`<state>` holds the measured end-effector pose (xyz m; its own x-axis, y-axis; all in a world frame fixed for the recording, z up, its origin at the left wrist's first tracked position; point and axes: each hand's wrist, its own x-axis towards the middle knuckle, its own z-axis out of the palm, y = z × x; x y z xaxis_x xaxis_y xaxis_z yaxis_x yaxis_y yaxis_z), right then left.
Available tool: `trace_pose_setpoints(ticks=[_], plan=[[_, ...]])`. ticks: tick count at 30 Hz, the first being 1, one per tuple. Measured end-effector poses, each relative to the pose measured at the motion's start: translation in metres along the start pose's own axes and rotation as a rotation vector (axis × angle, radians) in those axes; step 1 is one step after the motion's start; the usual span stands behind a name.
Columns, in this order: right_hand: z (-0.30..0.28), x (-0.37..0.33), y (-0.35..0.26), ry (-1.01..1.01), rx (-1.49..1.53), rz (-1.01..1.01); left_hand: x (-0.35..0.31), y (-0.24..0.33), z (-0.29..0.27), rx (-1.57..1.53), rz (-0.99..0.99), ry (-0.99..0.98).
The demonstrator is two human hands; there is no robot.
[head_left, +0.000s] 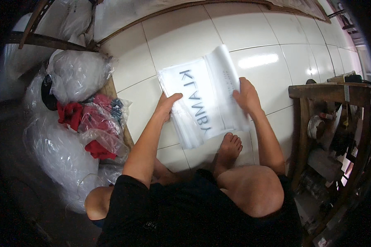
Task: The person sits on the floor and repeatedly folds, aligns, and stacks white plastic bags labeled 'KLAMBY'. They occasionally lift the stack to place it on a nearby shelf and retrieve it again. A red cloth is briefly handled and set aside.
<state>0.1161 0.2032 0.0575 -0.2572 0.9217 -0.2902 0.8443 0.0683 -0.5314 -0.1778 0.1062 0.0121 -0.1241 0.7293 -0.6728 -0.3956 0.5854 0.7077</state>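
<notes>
At the centre of the view, a stack of clear plastic bags [202, 99] with dark lettering lies on the white tiled floor [251, 37]. At nine o'clock of the stack, the left hand [167, 105] pinches its edge, thumb on top; at three o'clock, the right hand [246, 96] lies flat, pressing it. Squaring it well likely means keeping both edges level. A bare foot [228, 148] sits at six o'clock; red garments [84, 119] in plastic lie farther left.
</notes>
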Motion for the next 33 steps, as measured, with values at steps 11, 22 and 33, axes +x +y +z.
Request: trace_pose_setpoints(ticks=[11,22,33], plan=[[0.059,-0.005,-0.041,-0.131,0.116,-0.086,-0.003,0.003,0.019,0.130,0.057,0.111],[0.058,-0.006,-0.032,0.106,0.562,-0.105,-0.013,0.027,0.062,0.616,0.285,0.400],[-0.001,-0.041,-0.030,0.300,0.936,-0.356,-0.034,0.007,0.088,0.529,1.046,0.308]])
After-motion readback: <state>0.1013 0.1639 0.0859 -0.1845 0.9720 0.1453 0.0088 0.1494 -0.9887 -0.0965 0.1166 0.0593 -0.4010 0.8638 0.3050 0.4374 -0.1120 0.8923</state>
